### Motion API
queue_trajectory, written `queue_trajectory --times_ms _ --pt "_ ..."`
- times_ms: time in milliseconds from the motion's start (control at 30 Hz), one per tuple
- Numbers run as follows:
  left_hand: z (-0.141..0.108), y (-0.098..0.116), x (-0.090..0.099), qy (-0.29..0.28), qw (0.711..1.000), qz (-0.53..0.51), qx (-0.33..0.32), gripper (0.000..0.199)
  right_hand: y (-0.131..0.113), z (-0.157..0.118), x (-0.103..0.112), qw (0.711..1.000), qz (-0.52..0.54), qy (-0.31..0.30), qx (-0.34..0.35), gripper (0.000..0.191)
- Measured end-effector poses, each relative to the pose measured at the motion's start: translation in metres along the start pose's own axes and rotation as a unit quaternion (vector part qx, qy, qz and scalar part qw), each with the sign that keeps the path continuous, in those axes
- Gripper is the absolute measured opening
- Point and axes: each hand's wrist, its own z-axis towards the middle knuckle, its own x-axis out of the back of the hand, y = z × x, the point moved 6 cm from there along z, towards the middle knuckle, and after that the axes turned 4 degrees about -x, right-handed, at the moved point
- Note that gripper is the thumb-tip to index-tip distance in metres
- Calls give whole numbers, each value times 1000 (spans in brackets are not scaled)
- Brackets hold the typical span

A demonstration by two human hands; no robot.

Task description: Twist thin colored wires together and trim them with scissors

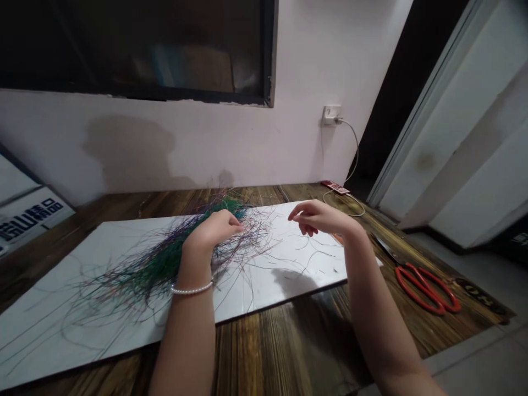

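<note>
The left grip [213, 231] closes on the light, tangly green fibre bunch [160, 264] at its dense middle, the surest hold, while the right grip [317, 217] hangs open and empty.

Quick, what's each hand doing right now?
Left hand: closed on a bunch of green and purple strands.
Right hand: partly open, raised, holding nothing visible.

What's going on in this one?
A person has both hands over a mass of thin green and purple strands spread on a white board. The left hand is closed among the strands, and the right hand hovers above the board, fingers curled. Red-handled scissors lie on the wooden table to the right.
</note>
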Motion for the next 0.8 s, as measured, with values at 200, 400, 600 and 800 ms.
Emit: queue_trajectory --times_ms 200,400,600,800 --pt "-17 -18 32 97 994 42 36 19 16 19 -19 998 13 -2 -58 12" --pt "-4 -52 22 117 988 53 83 10 31 33 -23 996 25 26 -85 18" --pt "11 -70 2 114 988 41 96 7 47 42 -22 993 -14 55 -104 35" --pt "18 -78 -6 144 984 30 96 12 45 41 -31 993 -50 13 -103 22"
